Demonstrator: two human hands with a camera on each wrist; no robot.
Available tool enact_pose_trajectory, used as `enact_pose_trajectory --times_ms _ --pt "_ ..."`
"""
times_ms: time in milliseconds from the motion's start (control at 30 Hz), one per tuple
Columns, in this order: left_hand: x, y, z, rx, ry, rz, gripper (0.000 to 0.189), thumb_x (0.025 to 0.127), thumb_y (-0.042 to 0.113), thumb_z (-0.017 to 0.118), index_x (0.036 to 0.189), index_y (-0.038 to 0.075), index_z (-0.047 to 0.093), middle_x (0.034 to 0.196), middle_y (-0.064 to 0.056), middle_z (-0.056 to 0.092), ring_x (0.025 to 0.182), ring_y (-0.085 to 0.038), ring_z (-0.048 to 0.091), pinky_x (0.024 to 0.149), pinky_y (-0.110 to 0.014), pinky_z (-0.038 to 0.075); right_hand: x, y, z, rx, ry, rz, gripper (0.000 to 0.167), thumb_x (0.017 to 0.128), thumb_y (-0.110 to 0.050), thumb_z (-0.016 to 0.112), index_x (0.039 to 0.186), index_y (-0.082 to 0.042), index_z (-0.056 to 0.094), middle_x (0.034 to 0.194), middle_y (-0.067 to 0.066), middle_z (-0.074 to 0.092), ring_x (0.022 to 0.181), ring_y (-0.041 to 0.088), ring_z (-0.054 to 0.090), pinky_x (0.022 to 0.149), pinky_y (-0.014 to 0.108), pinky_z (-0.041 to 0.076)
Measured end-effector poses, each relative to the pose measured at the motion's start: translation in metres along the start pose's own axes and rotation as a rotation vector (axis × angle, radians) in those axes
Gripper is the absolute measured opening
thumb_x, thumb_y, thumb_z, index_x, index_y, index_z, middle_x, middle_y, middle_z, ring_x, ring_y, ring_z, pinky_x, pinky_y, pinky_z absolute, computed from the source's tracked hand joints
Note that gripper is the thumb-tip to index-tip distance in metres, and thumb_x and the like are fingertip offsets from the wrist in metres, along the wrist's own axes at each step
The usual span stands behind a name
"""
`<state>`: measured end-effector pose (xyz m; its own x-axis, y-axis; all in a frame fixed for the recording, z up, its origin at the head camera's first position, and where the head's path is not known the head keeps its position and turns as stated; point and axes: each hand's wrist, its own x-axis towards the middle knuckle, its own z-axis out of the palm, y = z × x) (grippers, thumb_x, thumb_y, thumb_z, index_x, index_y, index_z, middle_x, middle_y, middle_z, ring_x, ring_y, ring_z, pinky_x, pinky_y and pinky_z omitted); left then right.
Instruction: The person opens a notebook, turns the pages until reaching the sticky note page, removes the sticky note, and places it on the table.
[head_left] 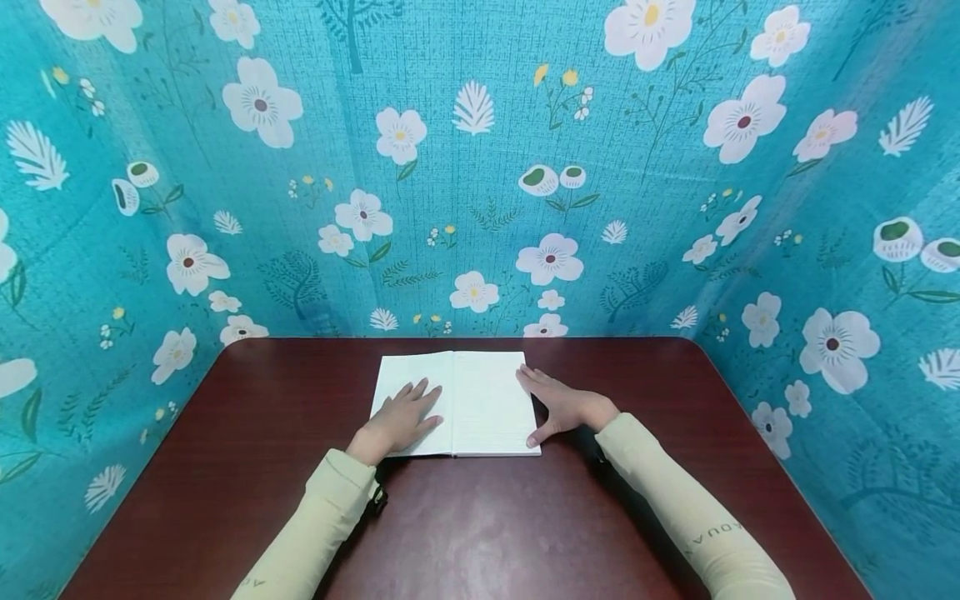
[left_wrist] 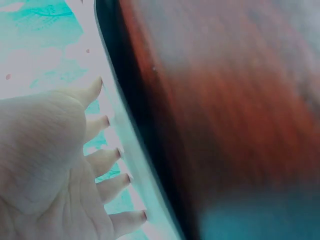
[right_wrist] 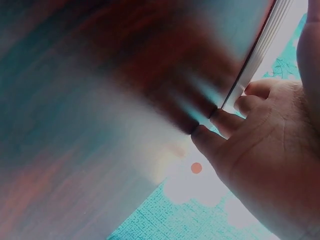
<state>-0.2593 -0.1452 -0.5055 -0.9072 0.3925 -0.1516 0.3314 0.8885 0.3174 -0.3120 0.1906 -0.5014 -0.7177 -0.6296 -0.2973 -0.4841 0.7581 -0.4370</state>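
An open white-paged notebook (head_left: 495, 404) lies on the dark red table (head_left: 480, 525), the left hand (head_left: 399, 421) resting on its left page (head_left: 416, 371) with fingers spread, the right hand (head_left: 562, 406) at its right edge with thumb and fingers wide apart. It looks light — firm as a block, though single pages would likely crease — so the outer edges seem the safest hold.

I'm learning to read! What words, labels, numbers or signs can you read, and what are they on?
"A", "U": on the right sleeve; its other letters are unclear.
On the left sleeve: letters too small to read.
On the open notebook: no readable words.
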Motion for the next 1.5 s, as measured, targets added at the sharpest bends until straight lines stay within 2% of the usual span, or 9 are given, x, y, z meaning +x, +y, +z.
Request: enact_pose_trajectory --times_ms 100,200,400,667,900,1200,1500 --pt "0.0007 0.001 -0.0018 -0.009 -0.009 -0.009 0.062 0.107 0.04 0.05 0.159 0.011 0.035 0.167 -0.018 0.025 0.152 -0.045 0.023 0.115 -0.072 0.025 0.0005 0.0008 -0.0003 -0.007 0.005 0.001 0.131 0.075 -0.057 0.085 0.164 -0.004 0.004 0.172 0.014 0.0 0.158 0.036 0.001 0.125 0.056 0.017" --pt "0.0013 0.0018 -0.0026 -0.017 0.009 -0.014 0.061 0.106 0.038 0.053 0.158 0.01 0.037 0.166 -0.019 0.027 0.151 -0.046 0.025 0.114 -0.073 0.025 0.0009 0.0009 -0.0005 -0.011 0.017 0.002 0.131 0.075 -0.057 0.085 0.164 -0.004 0.004 0.172 0.014 0.0 0.158 0.036 0.001 0.125 0.055 0.017" --pt "0.0017 0.0033 0.0013 -0.014 0.017 -0.033 0.062 0.104 0.038 0.056 0.158 0.011 0.039 0.165 -0.019 0.029 0.151 -0.044 0.026 0.114 -0.072 0.026 0.0008 0.0001 0.0008 -0.002 0.002 0.004 0.131 0.075 -0.057 0.085 0.164 -0.005 0.004 0.172 0.014 0.0 0.158 0.037 0.0 0.125 0.056 0.017" --pt "0.0014 0.0038 0.0025 -0.009 0.026 -0.028 0.061 0.104 0.038 0.055 0.157 0.01 0.04 0.164 -0.019 0.031 0.151 -0.045 0.028 0.114 -0.072 0.026 0.0006 -0.0009 0.0005 -0.014 -0.01 0.031 0.131 0.075 -0.057 0.085 0.164 -0.008 0.002 0.172 0.01 -0.001 0.158 0.033 -0.001 0.126 0.053 0.016" --pt "0.001 0.0023 0.0019 0.007 0.03 -0.022 0.061 0.105 0.039 0.054 0.157 0.011 0.04 0.165 -0.019 0.029 0.151 -0.044 0.027 0.114 -0.071 0.026 0.0013 -0.0016 0.0 -0.006 0.0 0.019 0.128 0.077 -0.056 0.084 0.164 -0.006 0.004 0.172 0.012 0.0 0.159 0.032 0.0 0.126 0.052 0.016" --pt "-0.0005 0.0038 0.0003 0.046 0.094 0.042 0.057 0.104 0.036 0.057 0.152 0.006 0.048 0.159 -0.025 0.037 0.147 -0.045 0.035 0.116 -0.061 0.033 0.0022 -0.003 -0.0014 0.014 0.002 0.029 0.123 0.081 -0.057 0.08 0.164 -0.006 0.005 0.172 0.013 0.001 0.158 0.035 0.001 0.125 0.055 0.015" --pt "-0.0035 0.009 -0.0006 0.073 0.163 0.092 0.05 0.103 0.03 0.06 0.145 0.004 0.056 0.155 -0.027 0.043 0.146 -0.041 0.039 0.115 -0.062 0.035 0.0028 -0.0039 -0.0011 0.024 0.0 0.031 0.122 0.082 -0.058 0.079 0.164 -0.005 0.006 0.172 0.014 0.002 0.158 0.035 0.001 0.126 0.055 0.015"
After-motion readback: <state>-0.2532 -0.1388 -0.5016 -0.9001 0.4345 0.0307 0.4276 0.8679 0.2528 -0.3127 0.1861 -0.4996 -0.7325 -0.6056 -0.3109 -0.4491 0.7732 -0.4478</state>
